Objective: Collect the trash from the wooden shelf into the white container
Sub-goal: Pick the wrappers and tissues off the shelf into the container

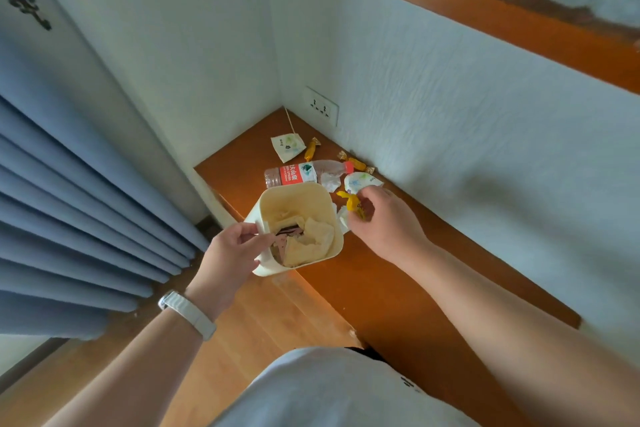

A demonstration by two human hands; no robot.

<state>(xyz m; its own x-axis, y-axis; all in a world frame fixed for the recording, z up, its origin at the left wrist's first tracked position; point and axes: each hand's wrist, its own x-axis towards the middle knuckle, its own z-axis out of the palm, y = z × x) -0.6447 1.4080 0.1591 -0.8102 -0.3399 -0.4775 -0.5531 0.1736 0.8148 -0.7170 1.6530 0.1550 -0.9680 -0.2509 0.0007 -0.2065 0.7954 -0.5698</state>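
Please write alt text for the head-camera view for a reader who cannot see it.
A person's left hand holds a white container beside a wooden shelf while the right hand grasps a yellow wrapper. A plastic bottle and more wrappers lie behind.

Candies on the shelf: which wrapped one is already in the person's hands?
The yellow-wrapped candy, pinched by the right hand beside the white container. The two gold-wrapped candies lie untouched farther back, near the wall.

Pleated blue fabric curtains (79,204) hang beside a textured white wall (450,107) bearing a white double power socket (321,110), above a light wooden floor (242,322).
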